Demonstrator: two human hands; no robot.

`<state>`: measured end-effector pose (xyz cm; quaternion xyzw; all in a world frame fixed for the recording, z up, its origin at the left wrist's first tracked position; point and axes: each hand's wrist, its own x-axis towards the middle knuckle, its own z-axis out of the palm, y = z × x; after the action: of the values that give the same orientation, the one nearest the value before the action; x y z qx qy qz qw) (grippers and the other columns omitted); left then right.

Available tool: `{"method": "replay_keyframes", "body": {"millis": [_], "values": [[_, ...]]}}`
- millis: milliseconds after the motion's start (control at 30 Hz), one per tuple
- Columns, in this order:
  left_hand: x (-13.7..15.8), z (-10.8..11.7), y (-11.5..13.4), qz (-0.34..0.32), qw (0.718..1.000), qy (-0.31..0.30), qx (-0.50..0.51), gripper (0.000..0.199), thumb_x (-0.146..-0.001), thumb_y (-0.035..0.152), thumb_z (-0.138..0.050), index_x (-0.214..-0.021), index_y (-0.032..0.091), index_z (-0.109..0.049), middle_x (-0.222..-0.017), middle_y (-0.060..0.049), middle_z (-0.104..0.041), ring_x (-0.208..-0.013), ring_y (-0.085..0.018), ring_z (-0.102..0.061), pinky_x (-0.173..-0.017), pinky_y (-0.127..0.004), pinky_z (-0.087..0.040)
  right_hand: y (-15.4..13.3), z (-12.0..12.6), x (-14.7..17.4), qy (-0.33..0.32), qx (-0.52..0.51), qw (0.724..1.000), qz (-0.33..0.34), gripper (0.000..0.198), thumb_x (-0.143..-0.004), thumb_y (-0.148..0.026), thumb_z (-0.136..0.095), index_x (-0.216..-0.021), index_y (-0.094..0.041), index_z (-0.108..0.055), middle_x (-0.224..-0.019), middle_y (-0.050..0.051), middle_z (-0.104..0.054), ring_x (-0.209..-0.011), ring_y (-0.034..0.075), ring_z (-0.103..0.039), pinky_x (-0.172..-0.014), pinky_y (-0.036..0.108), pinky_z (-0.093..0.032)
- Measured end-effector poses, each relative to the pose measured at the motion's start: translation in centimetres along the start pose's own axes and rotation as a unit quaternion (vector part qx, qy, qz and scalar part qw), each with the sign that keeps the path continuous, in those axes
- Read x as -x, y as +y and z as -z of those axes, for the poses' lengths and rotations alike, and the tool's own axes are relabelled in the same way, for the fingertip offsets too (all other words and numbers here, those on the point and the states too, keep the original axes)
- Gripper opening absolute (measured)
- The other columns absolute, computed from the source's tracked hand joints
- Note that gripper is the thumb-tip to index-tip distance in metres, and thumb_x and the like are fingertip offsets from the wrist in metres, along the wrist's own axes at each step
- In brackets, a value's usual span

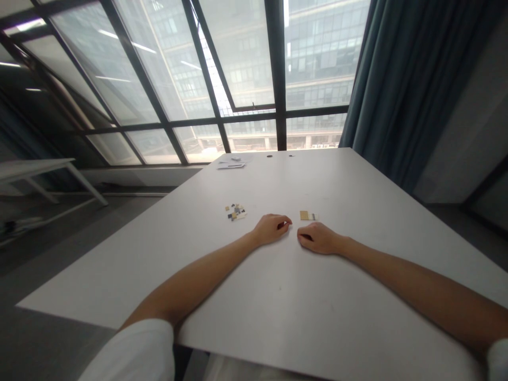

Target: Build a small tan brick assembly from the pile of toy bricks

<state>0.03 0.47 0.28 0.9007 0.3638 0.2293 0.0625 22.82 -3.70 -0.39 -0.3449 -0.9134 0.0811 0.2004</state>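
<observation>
My left hand (272, 229) rests near the middle of the white table (278, 296), thumb and fingers curled together in a pinch; anything between the fingertips is too small to make out. To its right, my right hand (318, 238) lies closed with the fingers folded under, so its inside is hidden. Just beyond the right hand is a neat block of small tiles (305, 215), yellowish on the left and pale and grey on the right. A loose pile of small yellow, dark, grey and white pieces (237, 212) lies left of my left hand. The two hands are apart.
Papers (231, 164) with a small white object lie at the table's far left edge. Two small dark items, one a round spot (269, 156), are at the far edge. Windows stand behind, a blue curtain (392, 95) hangs right, and another table (35, 165) stands left.
</observation>
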Motion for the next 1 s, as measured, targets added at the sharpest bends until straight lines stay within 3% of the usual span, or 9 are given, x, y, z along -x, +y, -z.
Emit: {"method": "replay_keyframes", "body": {"millis": [1000], "values": [[-0.05,0.19,0.18,-0.003,1.000,-0.004,-0.005,0.024,-0.088,0.024,-0.055,-0.101,0.023,-0.074,-0.075,0.001,-0.071,-0.066,-0.012,-0.059,-0.066,-0.022,-0.041,-0.31,-0.02,-0.17,0.000,0.007,1.000,-0.027,0.022,-0.087,-0.022,-0.050,-0.070,-0.017,-0.062,-0.060,0.002,-0.062,-0.056,0.012,-0.044,-0.059,0.025,-0.027]]}}
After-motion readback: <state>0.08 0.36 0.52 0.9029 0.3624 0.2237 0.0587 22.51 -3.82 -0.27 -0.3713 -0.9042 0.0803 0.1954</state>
